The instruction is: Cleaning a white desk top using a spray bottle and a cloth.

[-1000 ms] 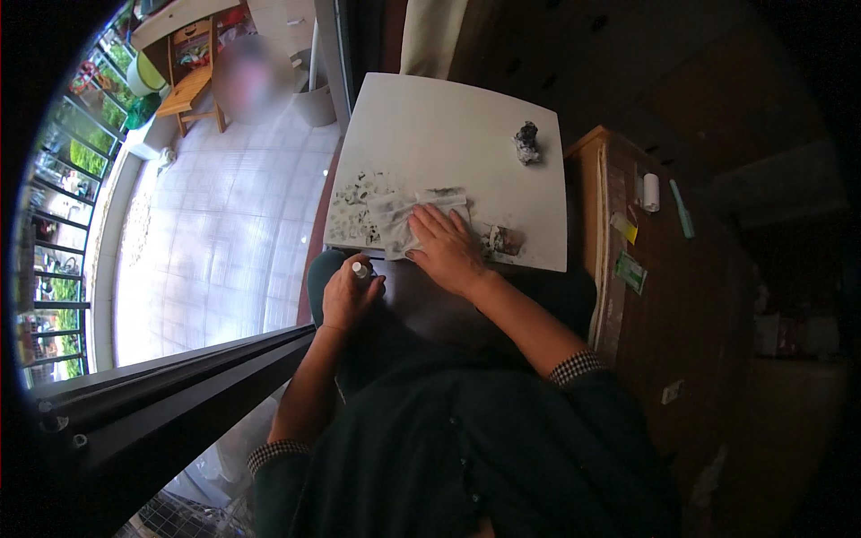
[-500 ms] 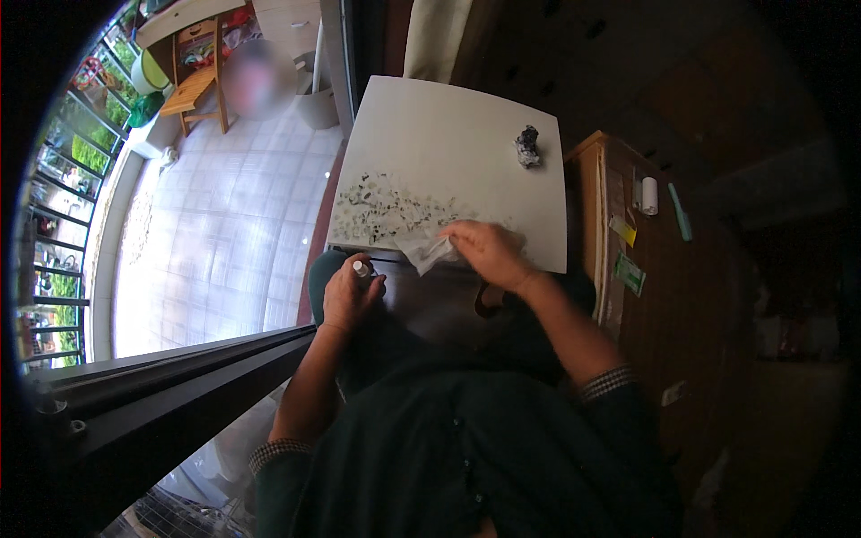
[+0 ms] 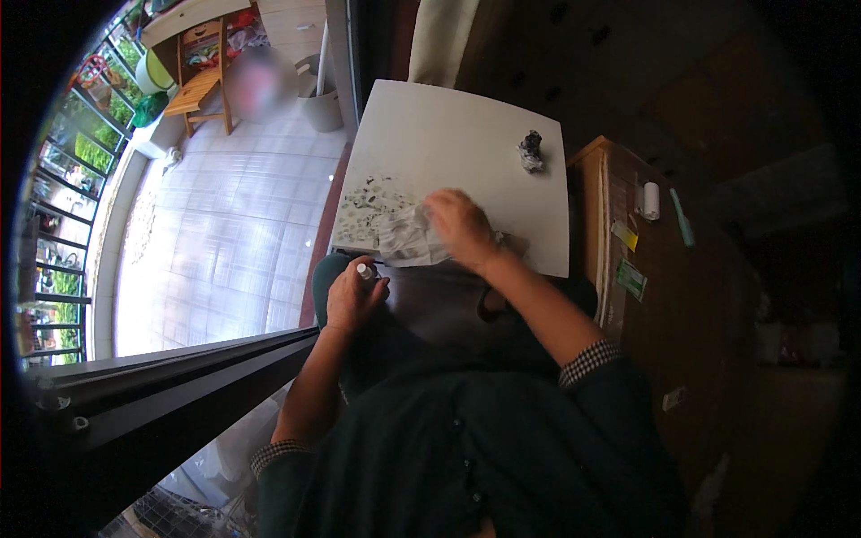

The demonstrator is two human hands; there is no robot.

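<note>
1. Sitting at a white square table [image 3: 466,134], seen from above; the person's dark-sleeved forearms come in from the lower edge, checked cuffs showing.
2. Left hand [image 3: 352,300]: curled closed around a small bottle-like thing with a pale cap [image 3: 364,269], held upright just off the near edge of the table, over the lap. Fingers wrap it fully; only the capped top shows.
3. Right hand [image 3: 459,226]: reaching forward over the near part of the table, palm down, resting on a crumpled, grey-patterned sheet [image 3: 408,240]. Hand is motion-blurred; whether the fingers pinch the sheet or only press on it, cannot tell.
4. Crumpled sheet lies at the near edge of the table, touching a patch of dark speckled scraps [image 3: 369,208] spread over the near left part of the tabletop.
5. Small dark crumpled lump [image 3: 531,151] sits near the far right corner of the table, well apart from both hands.
6. Wooden cabinet [image 3: 628,296] stands just beside the table's right edge; on its top a small white roll [image 3: 651,201], a yellow slip [image 3: 625,235] and a green slip [image 3: 631,278].
7. Left of the table: pale tiled floor [image 3: 215,260], a wooden chair [image 3: 202,85] at the far end, railing with greenery beyond.
</note>
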